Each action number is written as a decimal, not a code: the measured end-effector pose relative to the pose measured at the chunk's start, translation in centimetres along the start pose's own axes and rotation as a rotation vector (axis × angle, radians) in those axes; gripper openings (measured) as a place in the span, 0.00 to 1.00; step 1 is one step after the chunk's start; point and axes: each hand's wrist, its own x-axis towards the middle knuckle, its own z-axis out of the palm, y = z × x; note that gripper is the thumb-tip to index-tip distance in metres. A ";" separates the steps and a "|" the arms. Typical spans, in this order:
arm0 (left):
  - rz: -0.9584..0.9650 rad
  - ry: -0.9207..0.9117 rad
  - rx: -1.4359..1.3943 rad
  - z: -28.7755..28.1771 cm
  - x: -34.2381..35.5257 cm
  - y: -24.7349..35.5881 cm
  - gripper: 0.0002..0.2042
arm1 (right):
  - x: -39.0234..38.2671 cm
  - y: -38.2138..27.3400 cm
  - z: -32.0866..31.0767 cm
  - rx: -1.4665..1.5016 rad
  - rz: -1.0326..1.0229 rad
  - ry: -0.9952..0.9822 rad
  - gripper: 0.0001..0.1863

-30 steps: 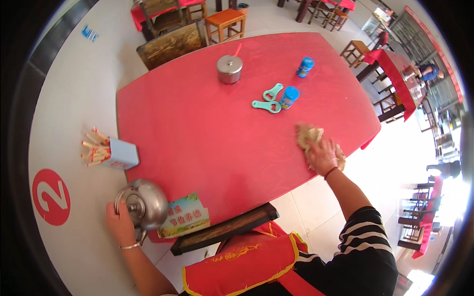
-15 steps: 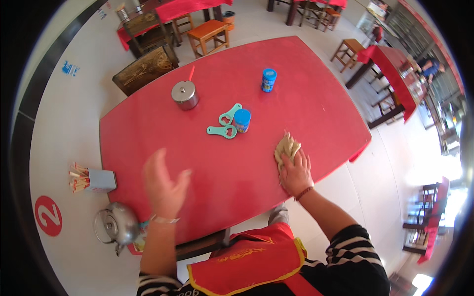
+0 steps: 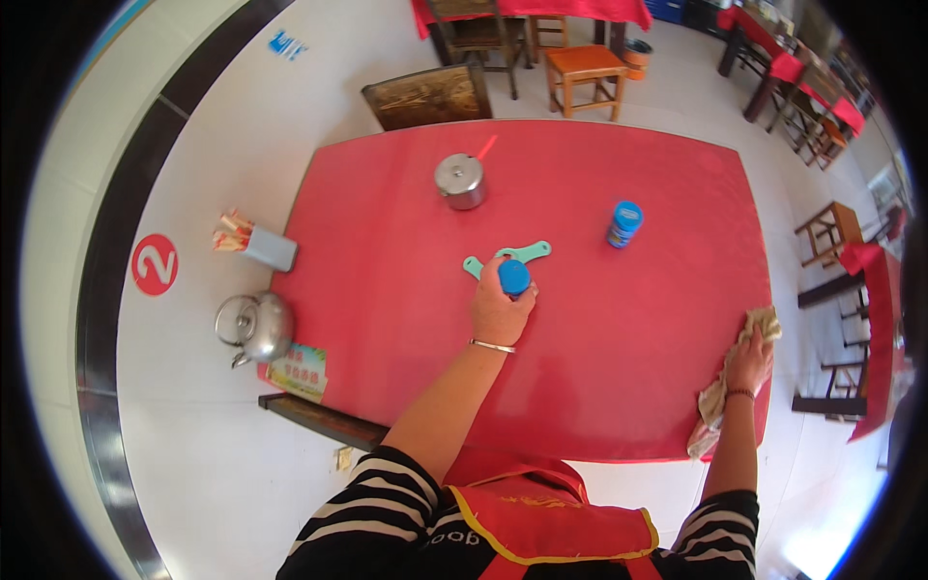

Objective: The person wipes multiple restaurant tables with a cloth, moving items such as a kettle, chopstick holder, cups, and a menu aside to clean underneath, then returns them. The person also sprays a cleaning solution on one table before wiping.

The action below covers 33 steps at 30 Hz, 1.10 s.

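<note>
- Left hand (image 3: pixel 500 311): forearm stretched forward from the lower edge over the middle of the red desk (image 3: pixel 387 290), a thin bangle at the wrist. Grip curled round a small blue-lidded jar (image 3: pixel 514 277); fingers wrapped on its sides, blue lid showing above the knuckles.
- The jar stands upright near the desk centre, touching or just beside two flat teal openers (image 3: pixel 522 254) that lie on the cloth behind it.
- Right hand (image 3: pixel 749 362): arm reaches along the right side to the desk's near right edge. Grip bunched on a beige cloth (image 3: pixel 715 401); part of the rag shows above the fingers, the rest hangs over the edge below the wrist.
- A second blue-lidded jar (image 3: pixel 623 224) stands upright, well apart to the right of the first.
- A steel lidded pot (image 3: pixel 460 181) sits toward the far side.
- Left rim: a grey holder of chopsticks (image 3: pixel 256 244); a metal kettle (image 3: pixel 256 327) at the near left corner, beside a printed card (image 3: pixel 298 370).
</note>
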 end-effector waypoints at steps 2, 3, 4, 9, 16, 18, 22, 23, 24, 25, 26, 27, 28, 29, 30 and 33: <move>-0.066 0.106 -0.071 -2.1 0.8 -2.1 0.33 | -0.5 0.6 1.1 0.018 0.007 0.011 0.25; -0.092 0.171 -0.104 -4.0 1.5 -3.8 0.31 | -0.7 0.8 1.4 0.031 0.008 0.006 0.25; -0.210 0.184 -0.110 -6.4 2.8 -6.1 0.30 | -0.8 0.7 1.5 0.064 -0.007 0.071 0.25; -0.344 0.415 -0.064 -19.9 8.7 -19.7 0.27 | -0.2 -0.2 0.4 -0.108 0.043 -0.045 0.25; -0.377 0.621 0.440 -29.1 13.9 -27.1 0.38 | -0.9 -2.0 -0.7 -0.203 0.120 -0.071 0.25; -0.270 0.668 0.804 -28.4 14.0 -24.3 0.40 | -0.9 -1.8 -0.2 -0.285 0.085 0.002 0.25; 0.076 0.549 0.820 -19.8 14.2 -14.9 0.43 | -0.4 -0.3 1.8 -0.171 0.121 -0.027 0.25; 0.260 0.463 0.796 -16.1 14.4 -12.5 0.43 | -0.3 0.1 2.1 -0.157 0.105 -0.018 0.25; 0.297 0.258 0.631 -12.7 15.0 -10.3 0.43 | -0.2 0.4 2.3 -0.155 0.109 -0.036 0.25; 0.293 0.158 0.515 -9.3 15.4 -8.0 0.44 | -0.3 0.6 2.4 -0.116 0.076 -0.008 0.25; 0.307 0.112 0.476 -6.4 16.7 -6.1 0.45 | -0.3 0.6 2.1 -0.099 0.101 -0.039 0.25; 0.280 0.024 0.512 -4.3 17.6 -4.7 0.45 | -0.4 0.5 1.8 -0.077 0.060 0.004 0.25; 0.310 -0.009 0.536 -2.9 18.4 -3.9 0.45 | -0.5 0.3 1.3 -0.071 0.100 -0.063 0.25; 0.274 -0.087 0.585 -2.1 19.5 -3.8 0.44 | -0.7 0.0 0.8 -0.065 0.100 -0.085 0.26; 0.295 -0.106 0.626 -1.5 20.5 -4.1 0.43 | -0.9 -0.3 0.3 -0.068 0.086 -0.088 0.26; 0.285 -0.044 0.747 -1.8 22.6 -6.8 0.41 | -1.3 -0.8 -0.5 -0.129 0.056 -0.117 0.26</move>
